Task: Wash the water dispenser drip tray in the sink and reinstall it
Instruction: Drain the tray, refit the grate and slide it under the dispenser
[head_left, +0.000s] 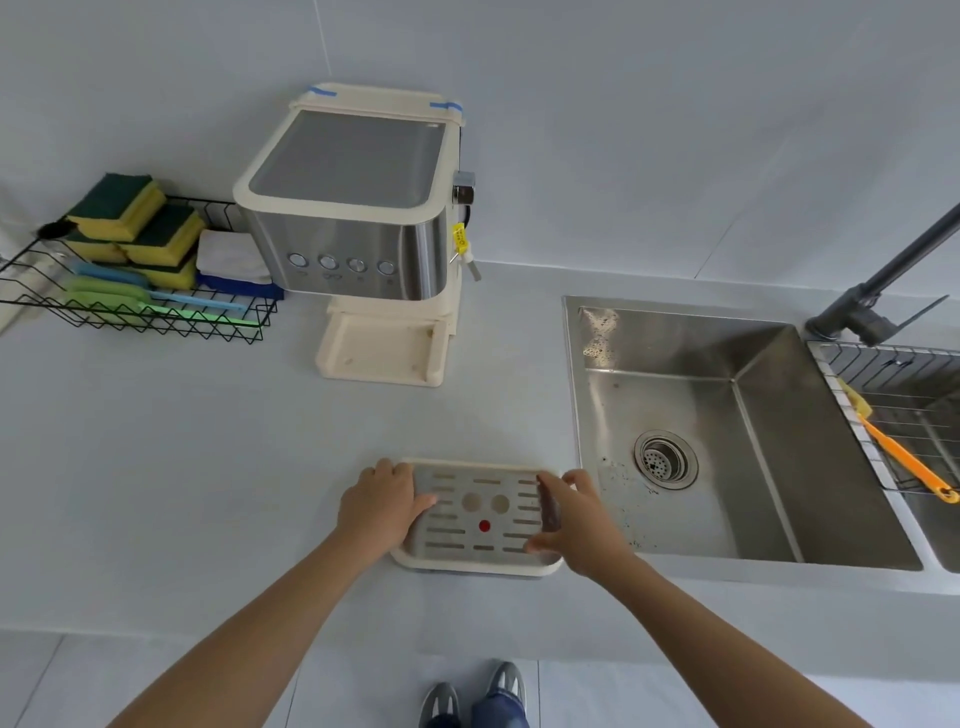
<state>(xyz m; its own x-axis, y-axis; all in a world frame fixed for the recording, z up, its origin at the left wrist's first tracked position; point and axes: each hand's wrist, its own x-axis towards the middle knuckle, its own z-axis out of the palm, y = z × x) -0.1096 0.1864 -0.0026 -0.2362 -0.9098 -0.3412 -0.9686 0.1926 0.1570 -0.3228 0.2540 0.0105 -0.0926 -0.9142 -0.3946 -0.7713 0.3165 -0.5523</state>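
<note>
Drip tray (480, 519) is out of the machine, sitting on the near part of the counter (182, 467), just left of the sink (727, 441). Going by size: counter holds everything; sink basin at right looks dry apart from specks near the drain (666, 460), faucet (878, 291) off, so washing looks not yet begun. Water dispenser (353, 208) stands far centre, its base slot (382, 351) bare, tray clearly removed. Wire rack (130, 291) at far left has sponges (135, 223) and cloths, untouched. Tray has a cream body with metal slotted grate and a red dot (484, 526). Left hand (382, 506) grips the tray's left edge, fingers over the grate. Right hand (576, 519) clasps the right edge, thumb near side. Judgement: removal done; carrying to sink, washing, reinstalling all remain. Whether the tray is lifted or resting, cannot tell.
</note>
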